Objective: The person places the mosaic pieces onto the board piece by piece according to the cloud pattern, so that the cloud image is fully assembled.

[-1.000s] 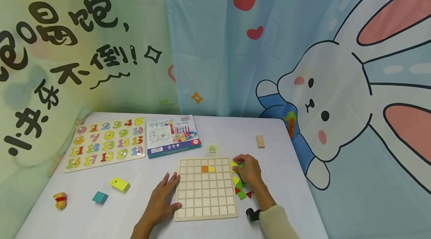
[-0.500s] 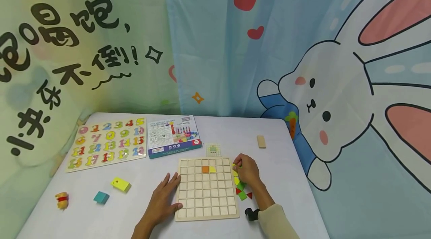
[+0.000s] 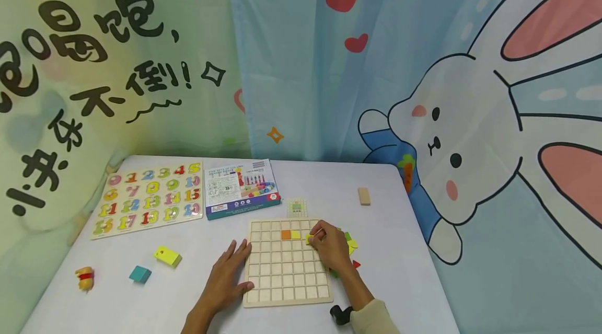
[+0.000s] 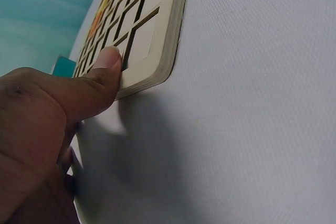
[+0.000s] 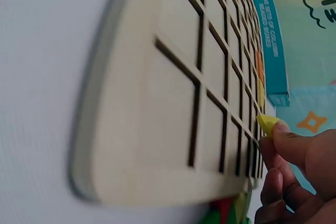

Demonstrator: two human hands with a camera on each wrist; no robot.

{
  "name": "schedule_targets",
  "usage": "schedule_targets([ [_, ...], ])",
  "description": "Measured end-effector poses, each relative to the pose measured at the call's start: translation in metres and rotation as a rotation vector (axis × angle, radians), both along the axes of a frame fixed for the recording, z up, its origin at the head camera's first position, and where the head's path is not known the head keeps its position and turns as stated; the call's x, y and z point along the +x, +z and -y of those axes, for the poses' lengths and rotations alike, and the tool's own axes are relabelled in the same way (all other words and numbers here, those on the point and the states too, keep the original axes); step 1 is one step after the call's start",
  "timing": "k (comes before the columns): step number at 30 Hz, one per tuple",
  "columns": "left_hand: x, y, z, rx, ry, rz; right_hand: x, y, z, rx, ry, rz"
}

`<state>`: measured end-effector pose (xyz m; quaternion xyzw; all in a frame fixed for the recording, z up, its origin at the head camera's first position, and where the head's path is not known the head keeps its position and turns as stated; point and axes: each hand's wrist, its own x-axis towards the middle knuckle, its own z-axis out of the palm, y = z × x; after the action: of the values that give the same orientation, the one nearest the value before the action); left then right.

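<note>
A wooden grid board (image 3: 287, 271) lies before me, an orange square (image 3: 285, 234) and a yellow square (image 3: 295, 234) side by side in its second row. My left hand (image 3: 224, 274) rests along the board's left side, its thumb (image 4: 107, 64) on the rim in the left wrist view. Between thumb and forefinger, my right hand (image 3: 331, 248) pinches a yellow tile (image 5: 268, 123) over the upper right cells. Right of the board lie loose yellow, green and red pieces (image 3: 351, 245), partly hidden behind that hand.
A small pattern card (image 3: 296, 207) lies behind the board, with a box (image 3: 242, 187) and a number puzzle (image 3: 150, 198) further left. Yellow (image 3: 167, 256) and teal (image 3: 140, 274) blocks and a bear figure (image 3: 85, 278) stand left. A wooden block (image 3: 364, 196) and a black object (image 3: 340, 315) lie right.
My right hand has moved left from the loose pieces to over the board, carrying a yellow tile. Some loose pieces have shifted to the right. The left hand stays in place.
</note>
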<state>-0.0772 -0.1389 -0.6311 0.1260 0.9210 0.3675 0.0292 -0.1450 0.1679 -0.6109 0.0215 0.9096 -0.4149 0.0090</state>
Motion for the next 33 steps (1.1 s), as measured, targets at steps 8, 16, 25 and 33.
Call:
schedule_targets([
  [8, -0.003, 0.002, -0.001, -0.007, 0.006, 0.025, -0.001, -0.002, 0.011, 0.024, 0.017, -0.022],
  [16, -0.002, 0.001, 0.001, -0.012, 0.006, -0.029, -0.009, -0.002, 0.018, 0.167, 0.068, -0.099],
  [25, -0.001, 0.0, 0.001, -0.002, 0.01, -0.011, -0.007, -0.002, 0.016, 0.178, 0.024, -0.041],
  [33, -0.002, -0.002, 0.0, -0.007, 0.013, 0.021, -0.006, 0.0, 0.016, 0.156, -0.006, -0.002],
])
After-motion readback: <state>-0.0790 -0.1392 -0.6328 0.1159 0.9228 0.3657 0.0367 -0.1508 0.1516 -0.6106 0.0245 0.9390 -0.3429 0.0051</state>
